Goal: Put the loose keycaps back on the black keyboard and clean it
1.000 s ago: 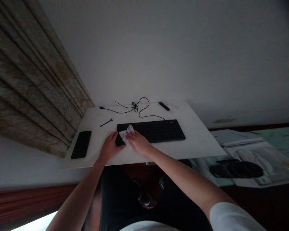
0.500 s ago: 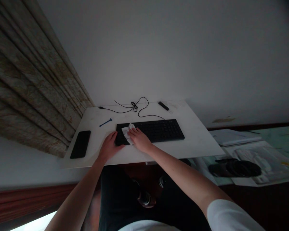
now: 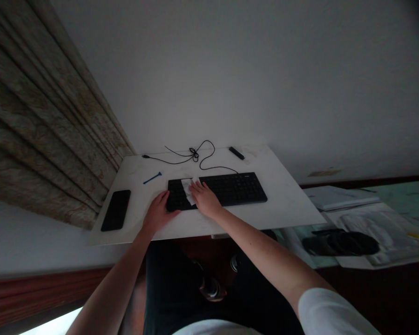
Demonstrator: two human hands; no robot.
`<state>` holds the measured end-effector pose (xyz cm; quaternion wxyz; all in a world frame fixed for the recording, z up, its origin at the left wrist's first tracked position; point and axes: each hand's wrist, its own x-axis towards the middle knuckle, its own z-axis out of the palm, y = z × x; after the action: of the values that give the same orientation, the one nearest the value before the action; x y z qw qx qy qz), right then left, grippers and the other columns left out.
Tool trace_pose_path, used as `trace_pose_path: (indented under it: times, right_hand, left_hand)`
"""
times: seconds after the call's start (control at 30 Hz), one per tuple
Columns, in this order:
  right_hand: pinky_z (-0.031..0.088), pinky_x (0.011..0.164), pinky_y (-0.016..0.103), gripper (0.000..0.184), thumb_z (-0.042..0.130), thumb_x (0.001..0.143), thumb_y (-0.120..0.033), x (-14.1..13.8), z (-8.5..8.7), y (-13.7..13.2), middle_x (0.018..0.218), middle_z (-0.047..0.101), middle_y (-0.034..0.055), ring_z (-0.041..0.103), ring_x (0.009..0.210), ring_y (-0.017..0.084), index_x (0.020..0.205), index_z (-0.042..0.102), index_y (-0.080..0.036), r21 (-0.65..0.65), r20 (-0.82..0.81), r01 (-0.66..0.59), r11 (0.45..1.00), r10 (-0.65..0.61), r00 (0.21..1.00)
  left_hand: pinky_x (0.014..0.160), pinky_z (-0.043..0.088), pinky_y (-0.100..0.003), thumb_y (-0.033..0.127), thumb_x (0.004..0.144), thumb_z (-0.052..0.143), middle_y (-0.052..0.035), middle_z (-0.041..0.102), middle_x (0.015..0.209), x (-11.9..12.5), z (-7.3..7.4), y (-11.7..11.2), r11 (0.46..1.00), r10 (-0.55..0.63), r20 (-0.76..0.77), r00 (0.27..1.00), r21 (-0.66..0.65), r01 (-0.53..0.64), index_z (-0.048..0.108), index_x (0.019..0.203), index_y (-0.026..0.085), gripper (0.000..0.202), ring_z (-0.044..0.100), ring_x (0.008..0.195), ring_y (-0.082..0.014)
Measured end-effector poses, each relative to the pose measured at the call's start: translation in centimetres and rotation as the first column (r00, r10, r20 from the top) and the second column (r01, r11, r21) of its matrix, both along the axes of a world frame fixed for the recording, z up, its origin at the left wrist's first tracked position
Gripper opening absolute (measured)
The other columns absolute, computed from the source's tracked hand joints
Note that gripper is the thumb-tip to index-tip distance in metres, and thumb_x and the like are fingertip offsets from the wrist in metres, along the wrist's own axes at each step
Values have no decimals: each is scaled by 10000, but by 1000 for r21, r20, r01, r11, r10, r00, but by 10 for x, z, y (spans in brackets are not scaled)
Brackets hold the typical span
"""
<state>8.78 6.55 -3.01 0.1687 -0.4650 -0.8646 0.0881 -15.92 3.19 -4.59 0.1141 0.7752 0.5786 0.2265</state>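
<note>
My left hand (image 3: 158, 213) lies spread over the keyboard's left end, its heel off the front edge. My right hand (image 3: 204, 199) is also spread, not pinching, its fingertips at the edge of a crumpled white wipe (image 3: 187, 190) lying on the black keyboard (image 3: 226, 188). The wipe hides the keys beneath it, and I cannot tell whether my fingers press it. The dim light leaves no key legends, brand or label readable, nor any on the black phone (image 3: 116, 210) on the white board (image 3: 139, 174).
</note>
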Motion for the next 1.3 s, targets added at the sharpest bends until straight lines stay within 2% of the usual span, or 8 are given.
trace_pose_path:
  times: [0.13,0.3,0.57,0.7,0.87,1.0,1.13,1.3]
  right_hand:
    - [207,1240,477,488,422,989,-153,10,-8,-22,1553,474,130,366,1481,224,1469,509,-172,27,19,-128,991,128,992]
    - [221,1233,524,488,394,996,-162,47,-6,-18,1537,495,116,399,1464,231,1466,517,-203,33,22,-13,999,12,1000]
    - [265,1220,502,471,392,1000,-160,6,-4,-10,1518,512,149,399,1463,250,1451,528,-154,44,18,9,999,-9,1000]
    - [242,1234,477,491,392,993,-151,26,-10,-30,1544,491,103,381,1473,212,1470,505,-193,50,43,-76,996,74,996]
    - [253,1222,530,462,393,989,-153,55,-3,-11,1488,548,135,460,1423,249,1421,556,-171,59,43,85,995,-88,995]
    - [298,1197,539,451,397,981,-135,34,4,4,1475,549,185,448,1428,292,1394,576,-116,45,37,170,984,-172,984]
    - [280,1215,506,466,404,991,-153,16,-4,-17,1512,519,151,390,1467,261,1436,542,-150,30,13,52,998,-52,999]
    - [254,1228,523,480,391,999,-172,48,-14,-34,1526,515,90,399,1463,228,1458,523,-218,52,10,2,999,-2,1000]
  left_hand:
    - [1182,386,-472,550,812,689,-140,464,1533,1,0,-1,1000,10,6,1000,3,-10,417,1499,207,815,469,1395,-325]
    - [1180,388,-488,535,809,696,-141,461,1538,1,0,-2,1000,17,10,1000,3,-17,415,1503,206,818,465,1397,-332]
    - [1178,392,-480,544,808,695,-149,474,1526,0,-1,0,1000,12,8,1000,-2,-12,428,1488,199,808,473,1394,-328]
    - [1182,389,-471,567,816,680,-154,465,1531,0,-4,1,1000,10,12,1000,9,-10,431,1487,186,810,470,1397,-327]
    - [1185,383,-481,568,816,686,-150,465,1534,-1,-5,1,1000,17,1,1000,19,-17,418,1498,193,823,468,1398,-328]
    - [1190,377,-477,565,818,683,-140,459,1539,0,-2,1,1000,18,-1,1000,6,-18,418,1497,203,813,466,1400,-324]
    - [1181,386,-486,554,815,688,-146,461,1536,0,-1,1,1000,6,1,1000,-2,-6,418,1497,204,812,464,1400,-330]
    - [1176,391,-492,535,811,695,-134,461,1537,0,-1,0,1000,8,15,1000,5,-8,415,1498,220,807,468,1396,-329]
